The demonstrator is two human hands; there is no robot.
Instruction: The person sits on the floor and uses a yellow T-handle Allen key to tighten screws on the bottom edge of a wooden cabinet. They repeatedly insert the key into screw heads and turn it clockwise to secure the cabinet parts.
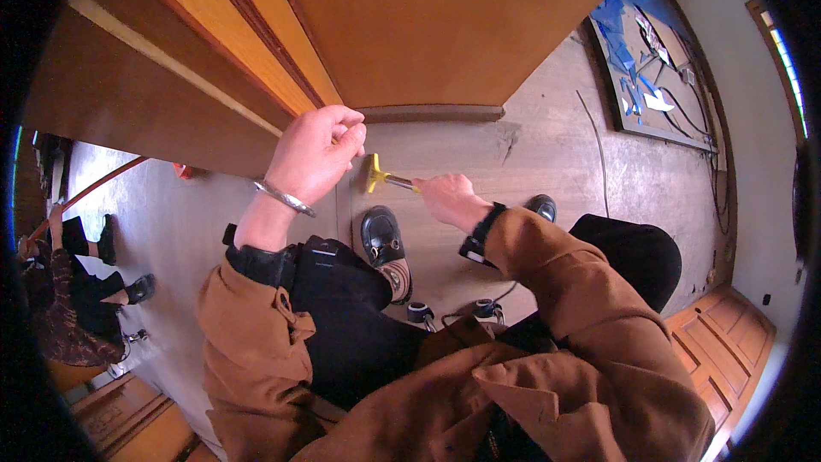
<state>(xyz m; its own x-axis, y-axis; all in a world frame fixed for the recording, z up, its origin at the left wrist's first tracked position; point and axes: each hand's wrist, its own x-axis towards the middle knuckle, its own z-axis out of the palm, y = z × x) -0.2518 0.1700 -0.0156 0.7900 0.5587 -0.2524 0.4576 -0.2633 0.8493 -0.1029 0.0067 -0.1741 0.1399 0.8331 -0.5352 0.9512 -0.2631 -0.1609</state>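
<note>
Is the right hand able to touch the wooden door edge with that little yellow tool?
Probably yes. The right hand holds the yellow tool with its head up by the wooden door edge, beside the left hand resting there. Nothing sits between them.

A blue panel [654,68] littered with scraps leans by the wall at upper right, thin cables [599,150] trailing over the grey floor [556,162] beside it; panelled wooden doors [727,338] lie flat at lower right; another person [73,291] in dark shoes crouches at far left.
</note>
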